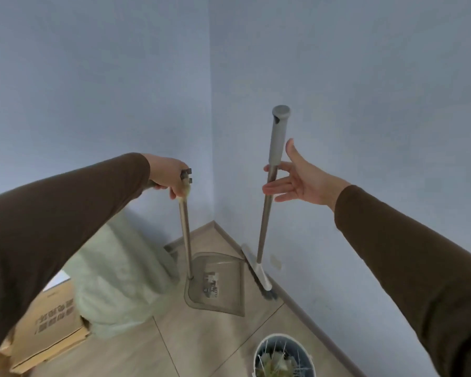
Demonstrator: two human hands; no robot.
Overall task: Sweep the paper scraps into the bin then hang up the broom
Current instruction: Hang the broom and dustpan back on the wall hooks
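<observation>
In a blue-walled corner, the left hand (pixel 172 176) is gripping the dustpan (pixel 215 284) handle, scraps (pixel 211 285) lying inside, while the right hand (pixel 297 180), fingers spread, is touching the upright broom (pixel 267 210) near the floor's corner.

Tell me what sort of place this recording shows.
Probably a corner of a plain indoor room, perhaps a home or storeroom. Two pale blue walls meet over a tiled floor with a skirting board; a cardboard box, a bin and a dustpan stand there.
</observation>
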